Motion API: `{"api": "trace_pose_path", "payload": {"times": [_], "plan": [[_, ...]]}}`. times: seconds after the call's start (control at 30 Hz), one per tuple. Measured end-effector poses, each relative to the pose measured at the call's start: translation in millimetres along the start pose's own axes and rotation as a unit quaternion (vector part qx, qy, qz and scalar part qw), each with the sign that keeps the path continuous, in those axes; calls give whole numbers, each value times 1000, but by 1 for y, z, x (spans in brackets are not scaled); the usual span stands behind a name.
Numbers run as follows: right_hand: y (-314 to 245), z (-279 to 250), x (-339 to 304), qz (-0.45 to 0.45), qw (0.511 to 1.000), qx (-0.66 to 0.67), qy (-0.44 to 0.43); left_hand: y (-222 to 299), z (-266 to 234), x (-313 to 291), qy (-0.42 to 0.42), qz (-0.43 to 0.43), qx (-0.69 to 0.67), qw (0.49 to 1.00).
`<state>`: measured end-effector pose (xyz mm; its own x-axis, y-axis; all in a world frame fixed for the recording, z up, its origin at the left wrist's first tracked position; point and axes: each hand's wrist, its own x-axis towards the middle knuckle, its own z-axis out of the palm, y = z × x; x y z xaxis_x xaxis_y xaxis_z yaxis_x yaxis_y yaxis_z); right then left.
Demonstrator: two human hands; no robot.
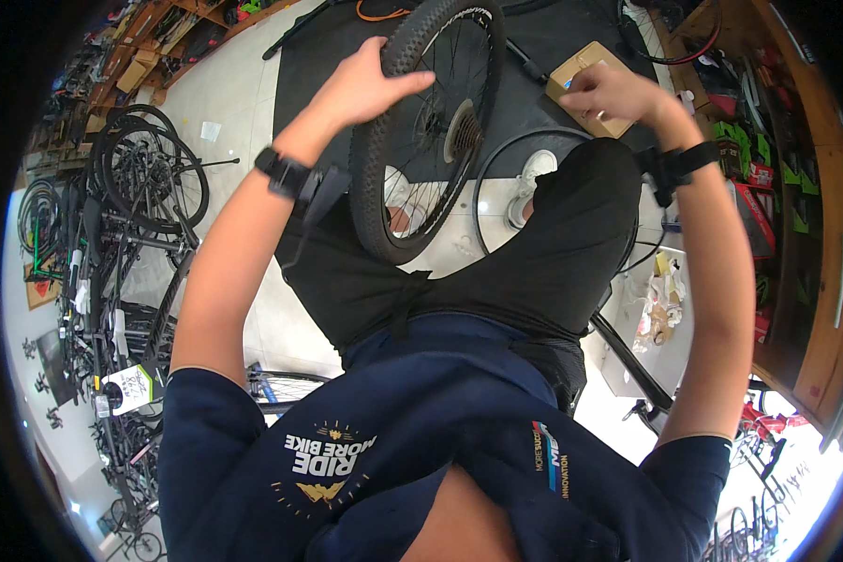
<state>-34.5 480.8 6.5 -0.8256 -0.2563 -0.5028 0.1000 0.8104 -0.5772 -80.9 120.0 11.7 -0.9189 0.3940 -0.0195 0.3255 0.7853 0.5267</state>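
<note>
My left hand (370, 86) is wrapped round the knobby tyre of a bicycle wheel (373, 178), thumb reaching over toward the spokes. The wheel stands upright and slightly tilted between my legs, its cassette (462, 131) on the right side. Over a cardboard box (585, 58) at the right hovers my right hand (616, 96). Its fingers are curled together and a little blurred; what they hold, if anything, does not show. A thin black hoop (479, 192), perhaps a loose tyre, curves round by my right shoe (539, 167).
A black mat (309, 103) covers the floor ahead. Several bicycles and wheels (150, 169) crowd the left side. At the right stands a wooden shelf (829, 187) with packaged goods. Another wheel (698, 51) is at the far right, and a bin with scraps (660, 300) is beside my right leg.
</note>
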Motion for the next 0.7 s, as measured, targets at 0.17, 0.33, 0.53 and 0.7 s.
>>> {"api": "trace_pose_path", "payload": {"times": [0.17,0.33,0.53,0.7], "plan": [[-62,-36,5,-12,985,-136,-107,-16,33,-15,123,75,60,988],[-82,94,91,-2,917,-230,-325,-4,43,30,132,57,38,989],[-32,251,167,-29,951,-230,-204,-10,42,61,131,57,41,989],[81,413,270,-12,997,-42,-60,-17,25,63,100,65,13,993]]}}
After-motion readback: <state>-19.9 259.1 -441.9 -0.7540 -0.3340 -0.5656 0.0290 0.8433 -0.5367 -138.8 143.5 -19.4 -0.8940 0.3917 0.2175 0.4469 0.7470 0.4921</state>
